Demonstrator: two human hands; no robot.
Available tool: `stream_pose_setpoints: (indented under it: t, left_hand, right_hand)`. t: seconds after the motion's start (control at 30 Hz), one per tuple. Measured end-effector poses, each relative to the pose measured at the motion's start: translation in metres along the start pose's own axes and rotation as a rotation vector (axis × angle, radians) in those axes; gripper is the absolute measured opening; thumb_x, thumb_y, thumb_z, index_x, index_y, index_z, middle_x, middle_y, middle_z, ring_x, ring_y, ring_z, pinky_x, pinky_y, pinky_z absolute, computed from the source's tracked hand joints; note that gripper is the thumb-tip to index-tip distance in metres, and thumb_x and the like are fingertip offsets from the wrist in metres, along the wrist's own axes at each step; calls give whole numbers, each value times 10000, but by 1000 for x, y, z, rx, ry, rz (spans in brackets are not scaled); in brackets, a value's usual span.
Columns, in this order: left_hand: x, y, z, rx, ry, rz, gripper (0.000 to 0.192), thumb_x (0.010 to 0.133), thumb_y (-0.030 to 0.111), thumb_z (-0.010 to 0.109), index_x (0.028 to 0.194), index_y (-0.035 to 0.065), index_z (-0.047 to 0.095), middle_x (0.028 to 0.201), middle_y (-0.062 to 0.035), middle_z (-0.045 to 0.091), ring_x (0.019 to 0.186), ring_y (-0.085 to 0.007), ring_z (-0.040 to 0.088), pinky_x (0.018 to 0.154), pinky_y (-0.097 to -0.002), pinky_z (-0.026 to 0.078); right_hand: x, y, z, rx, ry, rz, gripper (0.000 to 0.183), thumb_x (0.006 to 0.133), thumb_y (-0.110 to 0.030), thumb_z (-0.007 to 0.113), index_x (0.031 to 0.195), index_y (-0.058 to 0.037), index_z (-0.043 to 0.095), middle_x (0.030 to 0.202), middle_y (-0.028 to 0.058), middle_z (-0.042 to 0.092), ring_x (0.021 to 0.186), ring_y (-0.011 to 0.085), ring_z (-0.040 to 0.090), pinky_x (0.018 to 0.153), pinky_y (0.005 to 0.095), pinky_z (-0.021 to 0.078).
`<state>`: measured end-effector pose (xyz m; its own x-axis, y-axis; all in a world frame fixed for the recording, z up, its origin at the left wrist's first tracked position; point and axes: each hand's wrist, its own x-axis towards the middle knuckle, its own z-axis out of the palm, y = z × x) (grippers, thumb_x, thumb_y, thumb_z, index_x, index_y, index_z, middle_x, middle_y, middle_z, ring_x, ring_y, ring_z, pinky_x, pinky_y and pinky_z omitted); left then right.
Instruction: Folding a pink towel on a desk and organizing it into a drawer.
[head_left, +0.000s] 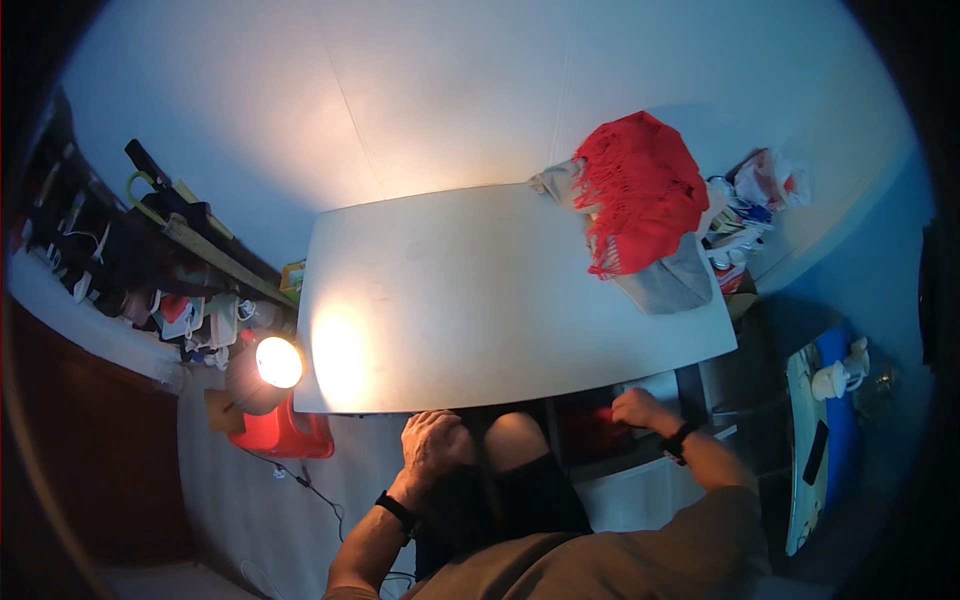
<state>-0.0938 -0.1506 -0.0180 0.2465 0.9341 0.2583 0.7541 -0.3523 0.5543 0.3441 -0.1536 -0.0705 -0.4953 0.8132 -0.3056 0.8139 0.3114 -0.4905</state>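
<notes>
My left hand (433, 444) rests on my left knee at the front edge of the white table (465, 285), holding nothing that I can see. Over an open drawer (660, 457) below the table's right front is my right hand (640, 411), its fingers curled. Something dark red (596, 427) lies in the drawer beside those fingertips, too dim and blurred to name. Whether the fingers grip it cannot be told. On the table's far right a red fringed scarf (645, 195) lies heaped over a grey cloth (671, 281).
A lit lamp (279, 364) stands at the table's left end, above a red plastic container (289, 435). Cluttered shelving (135, 277) runs along the left. Bags and small packages (739, 217) crowd the back right corner. White cups (829, 381) and a dark phone-like object (815, 452) sit on a surface at right.
</notes>
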Motion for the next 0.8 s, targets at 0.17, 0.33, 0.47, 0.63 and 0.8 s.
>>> stream_pose_setpoints:
  t: [0.17, 0.33, 0.47, 0.63, 0.8]
  left_hand:
    - [-5, -5, -2, -6, 37, 7, 219, 718, 210, 684, 891, 81, 723, 980, -75, 720, 982, -249, 657, 918, -387, 471]
    - [0, -2, 2, -17, -33, -9, 242, 723, 221, 673, 908, 70, 715, 990, -88, 713, 1013, -255, 641, 925, -397, 462]
    - [-5, -5, 1, -17, -2, -40, 259, 724, 229, 670, 922, 68, 714, 1000, -92, 712, 1019, -260, 640, 925, -400, 460]
    - [-7, -14, 1, -15, 13, -24, 251, 719, 231, 675, 907, 72, 722, 984, -97, 715, 992, -267, 649, 918, -399, 463]
    - [-2, -7, -1, -20, 0, -16, 246, 710, 231, 682, 896, 76, 726, 965, -93, 718, 984, -265, 651, 911, -393, 466]
  right_hand:
    - [-70, -76, -101, 1333, 713, 303, 38, 742, -66, 635, 710, -49, 646, 639, 11, 620, 601, 153, 626, 553, 343, 492]
    - [-71, -52, -22, 227, 549, 105, 68, 790, -90, 623, 728, -65, 622, 612, 14, 598, 499, 110, 574, 433, 253, 425]
    - [-75, -97, -56, 1016, 382, 486, 78, 798, -109, 617, 774, -37, 636, 628, 29, 603, 484, 99, 551, 430, 226, 393]
    - [-56, -128, -161, 1231, 808, 271, 99, 813, -159, 571, 740, -98, 546, 609, -13, 487, 493, 83, 453, 464, 224, 333]
    - [-16, -69, -340, 1016, 1042, -216, 183, 893, -234, 595, 826, -64, 598, 662, 29, 547, 539, 140, 522, 476, 273, 400]
